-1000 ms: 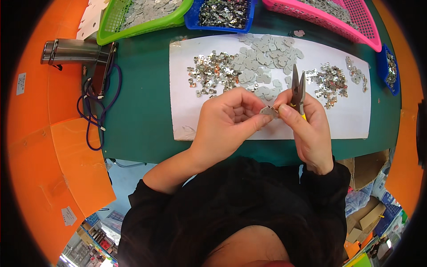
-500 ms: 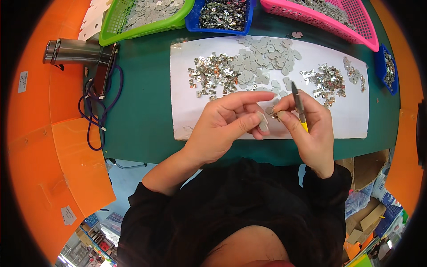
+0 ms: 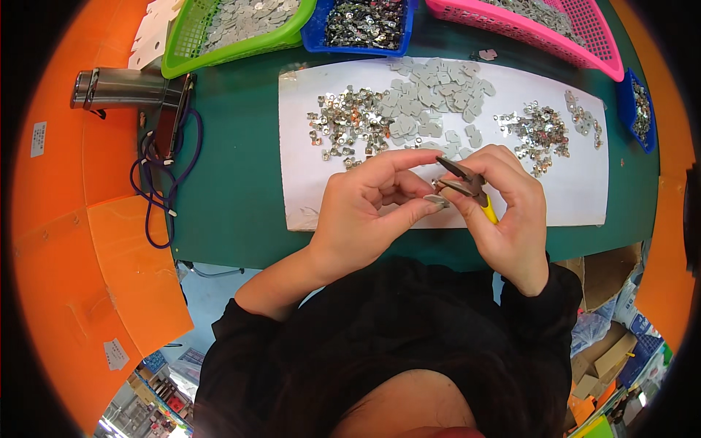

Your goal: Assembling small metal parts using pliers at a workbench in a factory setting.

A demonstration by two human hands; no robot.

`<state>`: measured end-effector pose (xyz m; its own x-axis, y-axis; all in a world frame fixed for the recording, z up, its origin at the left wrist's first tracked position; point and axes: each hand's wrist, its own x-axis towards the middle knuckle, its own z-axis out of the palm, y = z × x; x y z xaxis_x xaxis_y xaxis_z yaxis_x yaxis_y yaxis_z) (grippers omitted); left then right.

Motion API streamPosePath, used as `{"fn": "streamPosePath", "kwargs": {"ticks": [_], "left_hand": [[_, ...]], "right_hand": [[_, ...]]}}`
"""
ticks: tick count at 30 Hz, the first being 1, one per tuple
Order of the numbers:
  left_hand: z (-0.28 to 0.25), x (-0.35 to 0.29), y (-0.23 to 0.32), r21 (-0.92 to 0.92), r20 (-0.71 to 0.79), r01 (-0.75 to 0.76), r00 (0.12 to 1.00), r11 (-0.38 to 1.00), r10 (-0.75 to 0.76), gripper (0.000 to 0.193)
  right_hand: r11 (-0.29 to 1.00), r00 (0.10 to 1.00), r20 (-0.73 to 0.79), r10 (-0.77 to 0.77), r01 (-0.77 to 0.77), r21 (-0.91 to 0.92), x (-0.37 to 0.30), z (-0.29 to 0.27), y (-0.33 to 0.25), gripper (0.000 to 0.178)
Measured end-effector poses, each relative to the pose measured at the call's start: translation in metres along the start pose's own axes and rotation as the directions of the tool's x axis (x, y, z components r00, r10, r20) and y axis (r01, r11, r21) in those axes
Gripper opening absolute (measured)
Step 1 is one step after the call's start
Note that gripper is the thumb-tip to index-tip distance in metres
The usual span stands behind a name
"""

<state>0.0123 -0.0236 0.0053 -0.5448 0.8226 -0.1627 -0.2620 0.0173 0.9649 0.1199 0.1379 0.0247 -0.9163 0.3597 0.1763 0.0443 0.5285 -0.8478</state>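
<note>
Over the near edge of a white board [image 3: 314, 191], my two hands are close together. My left hand [image 3: 365, 208] pinches a small flat grey plate [image 3: 437, 200] between thumb and fingers, its index finger stretched toward the pliers' tips. My right hand [image 3: 515, 226] grips pliers [image 3: 473, 184] with yellow handles, their dark jaws spread and pointing left. A tiny shiny metal bit shows by the right fingertips; its exact shape is hidden. Beyond the hands lie a pile of grey plates [image 3: 438, 87], a heap of shiny metal clips [image 3: 347, 120] on the left and another metal heap [image 3: 542, 131] on the right.
Along the back stand a green basket [image 3: 241, 55], a blue tray [image 3: 358, 50] and a pink basket [image 3: 526, 47], all with parts. A small blue bin [image 3: 628, 109] is at right. A steel cup [image 3: 124, 89] and a purple cord [image 3: 197, 146] lie at left on the green table [image 3: 234, 182].
The pliers have swung from pointing up to pointing left, with their jaws now spread. My hands have come closer together, and the grey plate in the left hand has tilted flatter.
</note>
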Motion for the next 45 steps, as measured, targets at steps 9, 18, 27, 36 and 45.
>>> {"fn": "streamPosePath", "kwargs": {"ticks": [9,18,27,36,45], "left_hand": [[0.000,-0.001,-0.001,0.018,-0.021,-0.035,0.999,0.999,0.035,0.039],[-0.006,0.002,-0.012,0.536,0.073,-0.420,0.887,0.732,0.455,0.030],[-0.014,-0.001,-0.002,0.571,0.093,-0.429,0.881,0.700,0.464,0.031],[-0.012,-0.004,-0.004,0.380,0.020,-0.347,0.930,0.857,0.368,0.026],[-0.008,-0.007,-0.001,0.491,0.017,-0.371,0.909,0.788,0.417,0.026]], "right_hand": [[0.990,0.989,0.093,-0.118,0.124,-0.062,0.005,-0.008,0.001,0.013],[0.947,0.985,0.113,0.129,-0.156,0.282,-0.007,0.005,0.000,0.006],[0.844,0.978,0.136,0.158,-0.205,0.495,-0.009,0.003,0.001,0.020],[0.863,0.971,0.057,-0.234,0.234,-0.448,-0.010,-0.024,0.008,0.045],[0.716,0.939,0.059,-0.339,0.298,-0.632,-0.010,-0.021,0.001,0.051]]}}
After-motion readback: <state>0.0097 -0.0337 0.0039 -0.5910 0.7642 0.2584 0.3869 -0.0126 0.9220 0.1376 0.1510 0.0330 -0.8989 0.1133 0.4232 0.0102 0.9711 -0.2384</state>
